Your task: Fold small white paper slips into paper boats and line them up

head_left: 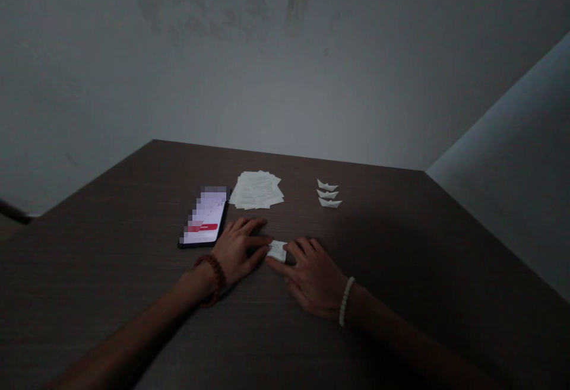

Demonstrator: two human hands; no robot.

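Observation:
A small folded piece of white paper point(277, 251) with printed lines lies on the table between my two hands. My left hand point(240, 249) holds its left edge with thumb and index finger, the other fingers resting on the table top. At the paper's right side and near edge, my right hand point(312, 274) grips it with thumb and index finger. Part of the paper is hidden under the fingertips. A brown beaded bracelet point(217, 277) is on my left wrist, and a pale beaded one point(346, 301) circles the right.
Beyond my left hand, a loose pile of printed paper sheets point(257, 190) is fanned out. Left of it lies a phone point(205, 218) with its screen lit. Three folded paper boats point(329, 194) stand in a column at the right. The dark wooden table point(133, 200) meets a wall point(285, 99).

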